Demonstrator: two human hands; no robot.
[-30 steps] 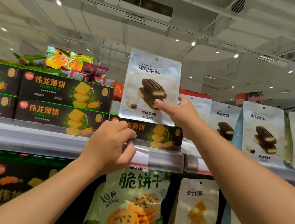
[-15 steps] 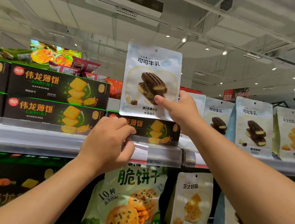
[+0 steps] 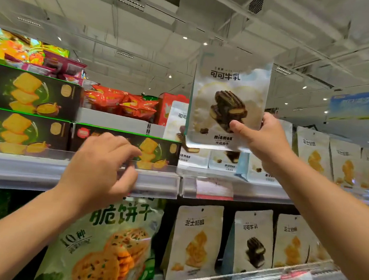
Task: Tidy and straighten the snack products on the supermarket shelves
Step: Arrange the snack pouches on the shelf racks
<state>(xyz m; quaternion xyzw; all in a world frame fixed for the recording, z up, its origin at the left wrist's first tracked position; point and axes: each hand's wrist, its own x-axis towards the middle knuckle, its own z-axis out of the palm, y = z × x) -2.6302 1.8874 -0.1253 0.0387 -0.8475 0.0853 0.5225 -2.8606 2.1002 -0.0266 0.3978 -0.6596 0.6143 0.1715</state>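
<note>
The left hand is nearest, its fingers curled over the clear price rail at the edge of the upper shelf, touching it and holding nothing else. Below the rail stands a big green cracker bag, with pale pouches beside it on the lower shelf. The right hand is raised higher and pinches the white cocoa-milk biscuit pouch at its lower right corner, thumb on the front. The pouch is upright in the air, above the row of the same pouches on the upper shelf. To the left lie dark green cracker boxes; behind them are red snack bags. Far above is the white ceiling with small lamps. Compared with half a second ago, the pouch now sits further right, over its own row, and the left hand's fingers have loosened on the rail.
</note>
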